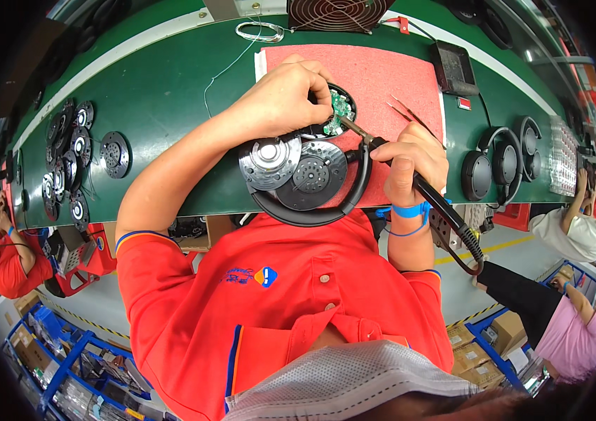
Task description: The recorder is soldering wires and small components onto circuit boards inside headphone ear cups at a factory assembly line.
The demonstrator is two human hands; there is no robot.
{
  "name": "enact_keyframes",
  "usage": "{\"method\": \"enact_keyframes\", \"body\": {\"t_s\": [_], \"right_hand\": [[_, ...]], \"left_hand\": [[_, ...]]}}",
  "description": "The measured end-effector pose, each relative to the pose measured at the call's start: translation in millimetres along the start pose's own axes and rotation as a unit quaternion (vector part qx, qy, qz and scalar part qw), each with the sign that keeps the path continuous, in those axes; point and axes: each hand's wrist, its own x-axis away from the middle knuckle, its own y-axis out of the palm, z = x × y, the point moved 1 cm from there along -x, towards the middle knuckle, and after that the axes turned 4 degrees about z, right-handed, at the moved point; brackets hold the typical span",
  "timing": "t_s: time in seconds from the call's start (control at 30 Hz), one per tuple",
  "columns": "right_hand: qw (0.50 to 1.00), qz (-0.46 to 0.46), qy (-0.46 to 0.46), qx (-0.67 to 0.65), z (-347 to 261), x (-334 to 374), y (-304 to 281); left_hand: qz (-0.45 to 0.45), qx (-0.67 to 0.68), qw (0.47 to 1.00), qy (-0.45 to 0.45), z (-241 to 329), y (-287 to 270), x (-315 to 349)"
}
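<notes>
Bent over the green circuit board (341, 111), my left hand (287, 98) has thumb and fingers pinched together; what they hold is hidden. The board sits in the open round ear cup of a pair of headphones, whose black headband (312, 218) curves toward me. My right hand (417, 163) grips a black soldering iron (441, 203), its metal tip close to the board's near edge. Two round speaker plates, one silvery (270, 160) and one dark (314, 175), lie just below the left hand. Tweezers (410, 114) extend behind the right hand; I cannot tell if it holds them.
A pink mat (375, 70) covers part of the green table (165, 84). Many loose speaker plates (80, 143) lie left, with a solder wire coil (260, 31) and a fan (333, 14) at the back. Right are a black tray (454, 68) and finished-looking headphones (505, 163).
</notes>
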Motion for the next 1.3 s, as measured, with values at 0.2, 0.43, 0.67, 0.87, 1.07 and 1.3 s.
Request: {"method": "enact_keyframes", "body": {"t_s": [0.2, 0.43, 0.67, 0.87, 1.07, 1.3], "right_hand": [[1.0, 0.002, 0.0, 0.004, -0.8, 0.0, 0.7], [0.999, 0.014, -0.031, -0.024, 6.0, 3.4, -5.4], [1.0, 0.015, -0.002, -0.002, 0.2, 1.1, -0.2], [1.0, 0.0, 0.001, -0.001, -0.7, -0.5, -0.5], [1.0, -0.013, 0.0, -0.001, -1.9, -1.3, -1.1], [1.0, 0.019, -0.005, -0.007, 0.7, 2.2, -0.4]], "left_hand": [[0.006, -0.01, 1.0, -0.002, 0.7, 1.1, 0.7], [-0.029, -0.022, 0.999, -0.033, 4.7, -2.2, 0.5], [-0.039, -0.025, 0.998, -0.036, 3.9, -2.3, -0.8], [0.0, -0.067, 0.995, 0.077, 9.2, -2.6, -3.1], [0.003, -0.105, 0.985, 0.136, 9.1, -2.0, -3.6], [0.0, -0.129, 0.98, 0.148, 10.7, -2.7, -3.9]]}}
